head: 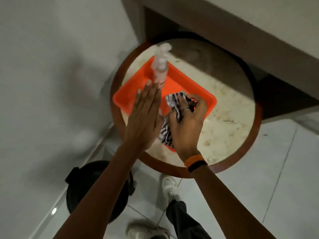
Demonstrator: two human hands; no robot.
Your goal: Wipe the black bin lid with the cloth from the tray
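Observation:
An orange tray (176, 81) rests on a round stone-topped table (229, 107). My right hand (186, 121) is closed on a black-and-white striped cloth (166, 133) over the tray. My left hand (145, 116) hovers flat with its fingers extended, just left of the cloth, holding nothing. The black bin lid (82, 185) is on the floor at the lower left, partly hidden behind my left forearm.
A white spray bottle (160, 66) stands in the tray's far corner, just beyond my left fingertips. A wall runs along the left. A dark cabinet edge crosses the top right. White shoes (169, 185) stand on the tiled floor below the table.

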